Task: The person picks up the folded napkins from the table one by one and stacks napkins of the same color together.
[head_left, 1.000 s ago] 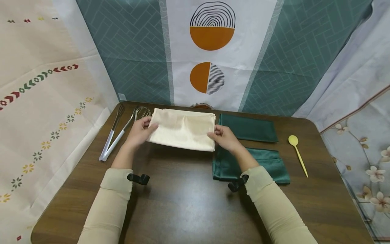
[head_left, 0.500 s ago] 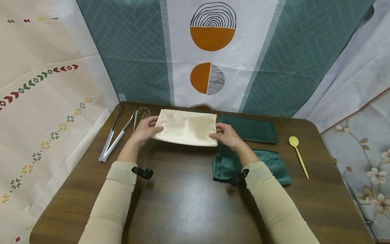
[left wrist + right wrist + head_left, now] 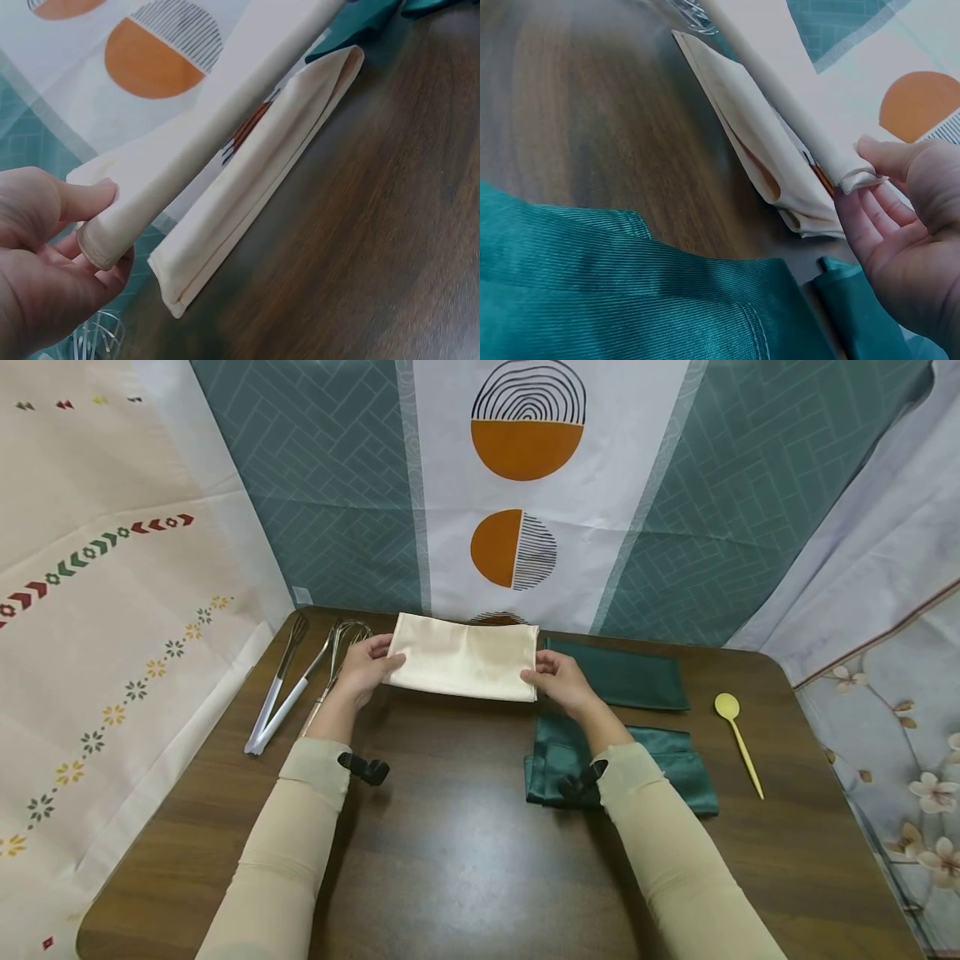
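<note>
A folded cream cloth (image 3: 465, 660) is stretched level between my hands near the back of the table. My left hand (image 3: 365, 670) pinches its left edge, thumb on top and fingers beneath. At the right edge, my right hand (image 3: 561, 681) pinches it the same way. Both wrist views show a second folded cream cloth (image 3: 255, 180) lying on the table under the held one, which hides it in the head view. By my right hand lies a folded dark green cloth (image 3: 622, 675), and a second green cloth (image 3: 667, 768) lies partly under my right forearm.
Metal tongs (image 3: 279, 693) with white handles lie at the table's left, beside a wire whisk (image 3: 347, 635) partly covered by my left hand. A yellow spoon (image 3: 738, 739) rests at the right. A patterned fabric wall (image 3: 337, 485) rises behind the table (image 3: 450, 852).
Both hands have carried the cream cloth toward the back of the table and slightly right. More of the whisk shows beside my left hand now.
</note>
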Available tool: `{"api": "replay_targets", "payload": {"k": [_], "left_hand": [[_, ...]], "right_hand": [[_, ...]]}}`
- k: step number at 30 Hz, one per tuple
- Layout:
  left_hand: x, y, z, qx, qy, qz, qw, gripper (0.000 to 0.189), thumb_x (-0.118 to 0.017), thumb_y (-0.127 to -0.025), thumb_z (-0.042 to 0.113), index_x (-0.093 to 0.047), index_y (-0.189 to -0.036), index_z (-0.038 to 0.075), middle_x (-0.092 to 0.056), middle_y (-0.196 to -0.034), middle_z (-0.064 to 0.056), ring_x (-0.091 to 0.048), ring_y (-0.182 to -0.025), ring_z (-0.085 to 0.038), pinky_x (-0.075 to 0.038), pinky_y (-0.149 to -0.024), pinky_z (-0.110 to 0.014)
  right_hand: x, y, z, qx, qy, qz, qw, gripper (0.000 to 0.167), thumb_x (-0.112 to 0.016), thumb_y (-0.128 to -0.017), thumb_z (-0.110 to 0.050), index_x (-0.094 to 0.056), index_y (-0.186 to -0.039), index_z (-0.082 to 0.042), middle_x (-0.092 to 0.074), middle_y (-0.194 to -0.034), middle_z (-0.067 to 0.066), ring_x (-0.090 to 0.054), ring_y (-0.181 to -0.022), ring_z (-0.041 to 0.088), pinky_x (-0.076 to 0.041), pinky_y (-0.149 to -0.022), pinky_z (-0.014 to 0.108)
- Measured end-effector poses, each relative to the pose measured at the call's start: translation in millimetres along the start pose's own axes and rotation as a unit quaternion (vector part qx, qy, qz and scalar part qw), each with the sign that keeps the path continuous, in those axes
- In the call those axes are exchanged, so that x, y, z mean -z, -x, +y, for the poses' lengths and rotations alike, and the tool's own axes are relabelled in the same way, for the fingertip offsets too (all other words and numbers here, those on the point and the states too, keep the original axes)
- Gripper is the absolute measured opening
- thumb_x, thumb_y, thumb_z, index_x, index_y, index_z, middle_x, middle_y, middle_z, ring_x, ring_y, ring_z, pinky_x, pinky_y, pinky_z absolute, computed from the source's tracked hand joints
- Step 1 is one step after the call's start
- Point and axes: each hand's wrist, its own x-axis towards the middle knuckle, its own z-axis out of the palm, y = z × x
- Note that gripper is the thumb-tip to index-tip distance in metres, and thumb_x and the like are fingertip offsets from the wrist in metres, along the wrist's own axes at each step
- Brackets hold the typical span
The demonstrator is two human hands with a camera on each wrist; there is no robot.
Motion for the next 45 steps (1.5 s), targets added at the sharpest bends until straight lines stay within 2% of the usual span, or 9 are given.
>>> {"api": "replay_targets", "payload": {"k": [7, 14, 17, 22, 27, 31, 38, 42, 45], "left_hand": [[-4.6, -12.7, -6.5, 0.009, 0.003, 0.009, 0.9999, 0.050, -0.064, -0.097, 0.001, -0.051, -0.146, 0.000, -0.058, -0.136, -0.022, -0.062, -0.110, -0.026, -0.055, -0.078, -0.022], [-7.4, -24.5, -10.0, 0.012, 0.013, 0.008, 0.9998, 0.051, -0.061, -0.097, -0.003, -0.050, -0.147, -0.001, -0.057, -0.136, -0.023, -0.060, -0.114, -0.028, -0.054, -0.081, -0.023], [-10.3, -30.3, -11.6, 0.008, 0.021, 0.021, 0.9995, 0.049, -0.060, -0.098, -0.003, -0.051, -0.146, -0.001, -0.057, -0.136, -0.023, -0.060, -0.116, -0.029, -0.054, -0.083, -0.024], [-16.4, -39.6, -16.9, -0.002, 0.020, 0.048, 0.9986, 0.045, -0.060, -0.098, -0.003, -0.055, -0.142, -0.001, -0.059, -0.135, -0.023, -0.060, -0.116, -0.028, -0.054, -0.081, -0.023], [-20.7, -42.8, -21.1, -0.003, 0.026, 0.073, 0.9970, 0.044, -0.059, -0.098, -0.004, -0.055, -0.142, -0.001, -0.060, -0.134, -0.022, -0.060, -0.113, -0.026, -0.053, -0.083, -0.023], [-21.1, -44.2, -24.8, -0.007, 0.005, 0.088, 0.9961, 0.045, -0.059, -0.098, -0.004, -0.054, -0.142, 0.000, -0.060, -0.134, -0.021, -0.059, -0.115, -0.026, -0.052, -0.087, -0.024], [-19.7, -39.3, -21.8, -0.065, -0.062, 0.095, 0.9914, 0.046, -0.061, -0.096, -0.002, -0.053, -0.141, -0.006, -0.058, -0.134, -0.026, -0.054, -0.126, -0.035, -0.046, -0.106, -0.040], [-23.3, -32.4, -17.7, -0.107, -0.117, 0.118, 0.9802, 0.044, -0.064, -0.097, 0.005, -0.055, -0.139, -0.006, -0.059, -0.132, -0.024, -0.055, -0.124, -0.036, -0.044, -0.106, -0.043], [-28.3, -26.3, -14.5, -0.126, -0.118, 0.128, 0.9766, 0.044, -0.065, -0.097, 0.007, -0.054, -0.138, -0.005, -0.060, -0.129, -0.022, -0.057, -0.119, -0.035, -0.047, -0.103, -0.043]], "right_hand": [[-1.0, -9.3, 3.0, -0.024, -0.013, 0.010, 0.9996, 0.052, -0.066, -0.100, -0.016, -0.048, -0.146, 0.000, -0.060, -0.125, 0.020, -0.058, -0.110, 0.027, -0.050, -0.089, 0.036], [-2.7, -17.9, 3.3, -0.049, -0.037, 0.018, 0.9980, 0.047, -0.063, -0.100, -0.009, -0.050, -0.143, 0.003, -0.060, -0.125, 0.021, -0.060, -0.105, 0.024, -0.052, -0.092, 0.036], [-4.3, -23.0, 3.5, -0.052, -0.033, 0.031, 0.9976, 0.045, -0.063, -0.100, -0.010, -0.051, -0.142, 0.002, -0.061, -0.121, 0.018, -0.060, -0.101, 0.022, -0.053, -0.091, 0.036], [-9.0, -30.1, 8.4, -0.046, -0.017, 0.058, 0.9971, 0.040, -0.063, -0.101, -0.011, -0.055, -0.138, 0.000, -0.062, -0.117, 0.016, -0.058, -0.095, 0.020, -0.050, -0.081, 0.030], [-12.8, -31.9, 11.4, -0.054, -0.031, 0.068, 0.9957, 0.041, -0.060, -0.102, -0.009, -0.052, -0.142, -0.001, -0.060, -0.125, 0.020, -0.059, -0.106, 0.026, -0.052, -0.088, 0.033], [-12.8, -30.9, 10.6, -0.050, -0.022, 0.069, 0.9962, 0.043, -0.059, -0.103, -0.008, -0.051, -0.144, 0.000, -0.060, -0.130, 0.023, -0.060, -0.115, 0.032, -0.052, -0.097, 0.041], [-6.1, -20.0, 0.9, -0.036, 0.086, 0.094, 0.9913, 0.042, -0.063, -0.102, -0.022, -0.057, -0.138, -0.002, -0.066, -0.126, 0.020, -0.067, -0.107, 0.034, -0.054, -0.093, 0.046], [-0.2, -11.5, 0.0, -0.019, 0.126, 0.101, 0.9866, 0.044, -0.062, -0.102, -0.025, -0.057, -0.139, -0.001, -0.070, -0.120, 0.019, -0.068, -0.104, 0.034, -0.055, -0.088, 0.046], [5.6, -3.1, 1.3, -0.006, 0.126, 0.105, 0.9864, 0.045, -0.061, -0.103, -0.025, -0.056, -0.141, 0.000, -0.071, -0.118, 0.019, -0.067, -0.105, 0.034, -0.054, -0.088, 0.046]]}}
